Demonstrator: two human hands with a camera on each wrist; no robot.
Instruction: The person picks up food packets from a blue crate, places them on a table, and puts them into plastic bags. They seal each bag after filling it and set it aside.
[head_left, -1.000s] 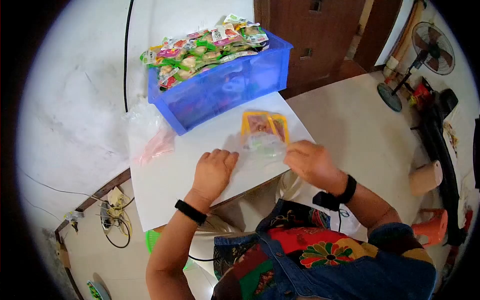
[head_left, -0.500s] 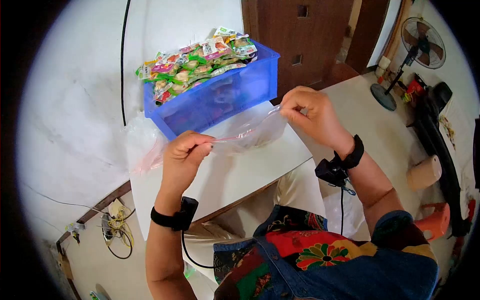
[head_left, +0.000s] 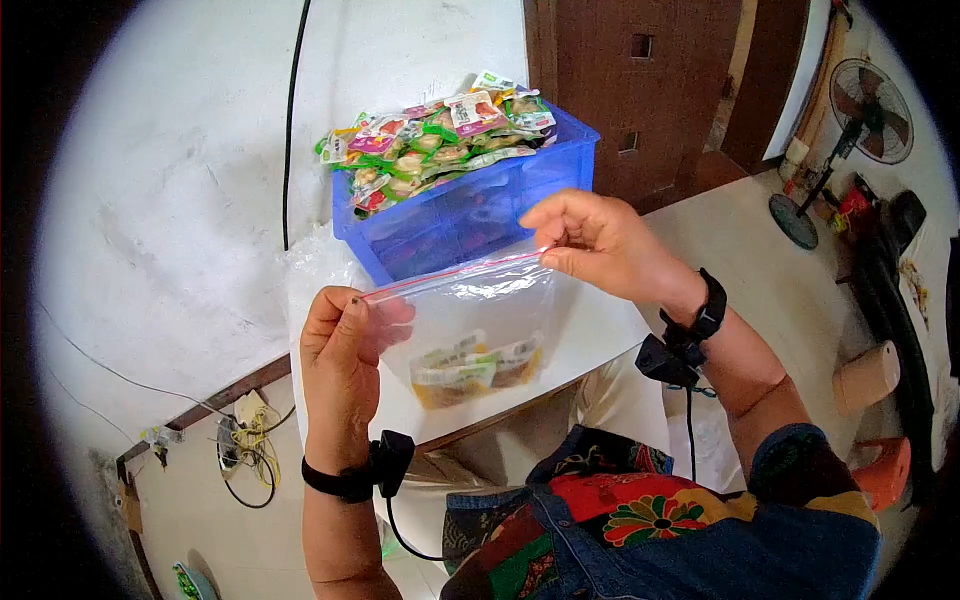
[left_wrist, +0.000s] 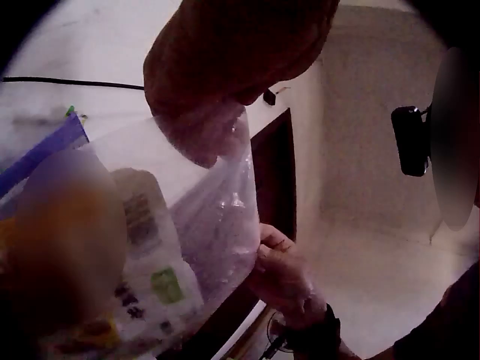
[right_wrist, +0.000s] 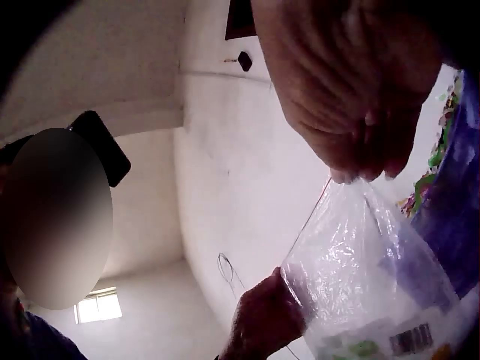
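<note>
A clear zip bag (head_left: 470, 305) with a red line along its top edge hangs upright between my hands. In its bottom lie several food packets (head_left: 465, 375) with yellow and white printing, blurred through the plastic. My left hand (head_left: 338, 345) pinches the left top corner; some of its fingers show through the film. At the other end, my right hand (head_left: 610, 250) pinches the top edge between thumb and fingers. From the right wrist view, the bag (right_wrist: 345, 255) stretches down from the right hand, with a barcode visible on a packet (right_wrist: 412, 341) inside.
Behind the bag, a blue crate (head_left: 470, 215) heaped with colourful sealed food packets (head_left: 430, 145) stands on the white table (head_left: 600, 335). Crumpled clear plastic (head_left: 320, 260) lies by the wall at left. A standing fan (head_left: 870, 110) is on the floor far right.
A second ago the bag lay low over the table with packets showing. Both hands have since raised it by its top edge, and it now hangs facing me with the packets in its bottom.
</note>
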